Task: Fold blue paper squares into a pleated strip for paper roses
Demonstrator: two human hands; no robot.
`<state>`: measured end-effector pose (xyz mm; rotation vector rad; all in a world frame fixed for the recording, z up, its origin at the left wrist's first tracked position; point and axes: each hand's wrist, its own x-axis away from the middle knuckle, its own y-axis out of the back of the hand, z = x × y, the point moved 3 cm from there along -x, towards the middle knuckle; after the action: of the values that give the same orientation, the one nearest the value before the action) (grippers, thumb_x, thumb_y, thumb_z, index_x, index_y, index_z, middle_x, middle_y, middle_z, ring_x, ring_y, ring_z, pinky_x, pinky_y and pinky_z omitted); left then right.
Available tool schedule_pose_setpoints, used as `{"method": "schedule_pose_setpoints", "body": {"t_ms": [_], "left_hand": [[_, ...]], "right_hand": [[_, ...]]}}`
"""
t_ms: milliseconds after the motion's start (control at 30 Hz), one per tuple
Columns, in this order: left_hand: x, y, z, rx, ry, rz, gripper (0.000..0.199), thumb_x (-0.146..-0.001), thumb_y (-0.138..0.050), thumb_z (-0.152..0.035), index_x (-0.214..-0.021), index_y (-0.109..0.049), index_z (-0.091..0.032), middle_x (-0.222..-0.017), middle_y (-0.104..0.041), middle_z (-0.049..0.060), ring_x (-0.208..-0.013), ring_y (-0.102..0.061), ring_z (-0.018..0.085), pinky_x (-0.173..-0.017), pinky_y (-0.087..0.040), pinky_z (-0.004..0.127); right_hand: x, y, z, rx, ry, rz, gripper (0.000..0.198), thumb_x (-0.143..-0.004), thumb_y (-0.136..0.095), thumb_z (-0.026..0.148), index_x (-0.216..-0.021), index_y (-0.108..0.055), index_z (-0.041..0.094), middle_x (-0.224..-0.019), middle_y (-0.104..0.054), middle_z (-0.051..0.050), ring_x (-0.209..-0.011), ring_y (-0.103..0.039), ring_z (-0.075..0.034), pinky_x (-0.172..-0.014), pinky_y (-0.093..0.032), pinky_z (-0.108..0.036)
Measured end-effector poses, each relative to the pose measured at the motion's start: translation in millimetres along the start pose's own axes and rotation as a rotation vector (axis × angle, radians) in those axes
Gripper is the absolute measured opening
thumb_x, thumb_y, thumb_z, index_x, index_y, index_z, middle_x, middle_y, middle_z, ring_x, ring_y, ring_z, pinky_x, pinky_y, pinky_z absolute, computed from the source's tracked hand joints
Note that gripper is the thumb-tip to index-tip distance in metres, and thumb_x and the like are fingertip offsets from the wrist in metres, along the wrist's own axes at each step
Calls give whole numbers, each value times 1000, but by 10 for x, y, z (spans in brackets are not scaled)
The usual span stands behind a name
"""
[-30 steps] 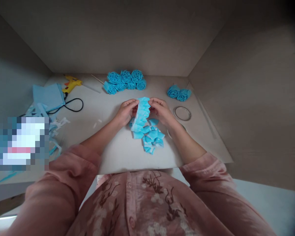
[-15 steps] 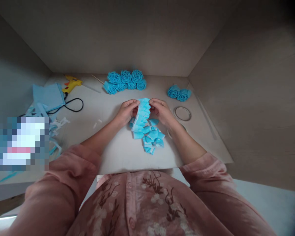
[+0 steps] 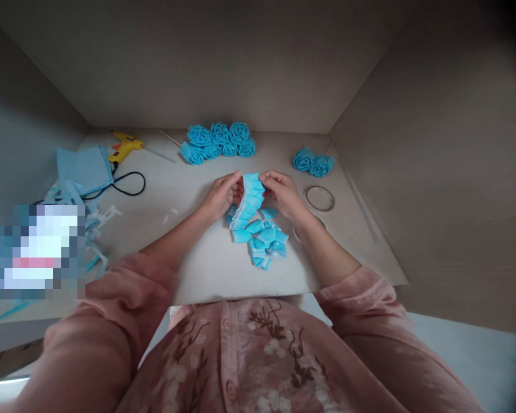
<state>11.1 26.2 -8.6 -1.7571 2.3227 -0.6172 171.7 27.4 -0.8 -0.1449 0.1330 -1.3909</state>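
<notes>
The pleated strip (image 3: 248, 201) looks like matt, papery cloth on my feed, tbh; I'd call the glue gun (image 3: 128, 150) smooth plastic, the shirt (image 3: 258, 361) wrinkled cloth.

Yellow glue gun (image 3: 126, 148) lying back left
A black cord (image 3: 144, 182) is looping beside blue sheets (image 3: 83, 169); a ring (image 3: 306, 195) is resting right.

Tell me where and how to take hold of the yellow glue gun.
Grip the glue gun by its handle, probably best from above on the near side: it appears to lie flat, handle angled toward the near left, black cord running from that end.
</notes>
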Motion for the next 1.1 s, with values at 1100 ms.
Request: {"method": "schedule_pose_setpoints", "body": {"t_ms": [1100], "left_hand": [[45, -57, 12, -81, -12, 140, 35, -67, -81, -40, -72, -53, -18, -50, -55, -6, -38, -49, 8, -38, -38, 19]], "right_hand": [[42, -45, 11, 23, -26, 33, 39, -70, -82, 49, -65, -58, 19, -57, -44, 6, -51, -39, -7, -48, -30, -22]]}}
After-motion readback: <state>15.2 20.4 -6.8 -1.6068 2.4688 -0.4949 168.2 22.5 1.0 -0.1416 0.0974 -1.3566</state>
